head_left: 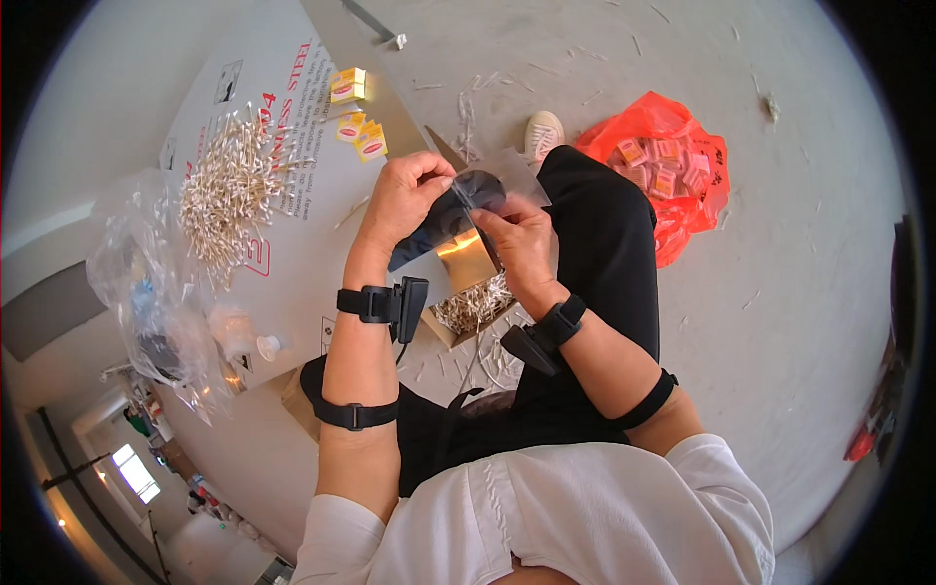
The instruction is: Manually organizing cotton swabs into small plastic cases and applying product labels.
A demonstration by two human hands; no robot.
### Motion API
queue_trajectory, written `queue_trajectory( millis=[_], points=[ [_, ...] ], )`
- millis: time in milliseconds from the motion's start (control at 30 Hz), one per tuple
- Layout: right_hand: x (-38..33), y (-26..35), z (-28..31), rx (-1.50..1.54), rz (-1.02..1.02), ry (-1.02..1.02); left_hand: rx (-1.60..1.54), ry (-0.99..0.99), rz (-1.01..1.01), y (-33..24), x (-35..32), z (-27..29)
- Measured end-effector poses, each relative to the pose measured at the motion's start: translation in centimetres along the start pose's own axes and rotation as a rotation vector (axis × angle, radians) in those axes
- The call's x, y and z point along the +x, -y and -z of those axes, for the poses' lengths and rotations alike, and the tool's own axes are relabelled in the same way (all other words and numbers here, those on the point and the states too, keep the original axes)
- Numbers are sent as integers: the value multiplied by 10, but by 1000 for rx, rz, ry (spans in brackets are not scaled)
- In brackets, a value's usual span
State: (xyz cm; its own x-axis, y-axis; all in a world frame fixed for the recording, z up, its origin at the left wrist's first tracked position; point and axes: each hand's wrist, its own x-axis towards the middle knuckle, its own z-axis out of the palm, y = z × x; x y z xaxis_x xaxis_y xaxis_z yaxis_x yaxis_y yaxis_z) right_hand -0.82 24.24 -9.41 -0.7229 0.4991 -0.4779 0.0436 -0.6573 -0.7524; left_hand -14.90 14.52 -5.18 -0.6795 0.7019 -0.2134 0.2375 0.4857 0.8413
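Observation:
My left hand [402, 203] and my right hand [526, 252] meet in front of me over my lap. Between them is a thin, clear plastic bag [509, 174], its surface shiny and partly dark where my trousers and the floor show through. The thumb and forefinger of my left hand pinch its upper edge. Close beside that spot, my right thumb and fingers are closed on the same edge. Just below the bag stands an open cardboard box [450, 333] with many cotton swabs [476, 304] in it; the bag and my right hand cover part of the box.
On the printed grey-white tabletop [312, 249] at left lie a heap of loose cotton swabs [229, 195], small yellow boxes [347, 86] and a crumpled clear bag [146, 283]. A red plastic bag [624, 122] holding several pink packs [665, 171] rests on the floor at right. Swabs litter the floor.

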Motion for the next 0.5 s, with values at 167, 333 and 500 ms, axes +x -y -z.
queue_trajectory(
  millis=[167,333,500],
  points=[
    [-2,-4,5,-83,23,-16,185,-49,-69,2,-1,2],
    [-8,-17,-1,-216,74,25,455,-57,-156,-1,-1,5],
    [-9,-36,-6,-387,151,-5,614,-20,-176,-2,-2,6]
  ],
)
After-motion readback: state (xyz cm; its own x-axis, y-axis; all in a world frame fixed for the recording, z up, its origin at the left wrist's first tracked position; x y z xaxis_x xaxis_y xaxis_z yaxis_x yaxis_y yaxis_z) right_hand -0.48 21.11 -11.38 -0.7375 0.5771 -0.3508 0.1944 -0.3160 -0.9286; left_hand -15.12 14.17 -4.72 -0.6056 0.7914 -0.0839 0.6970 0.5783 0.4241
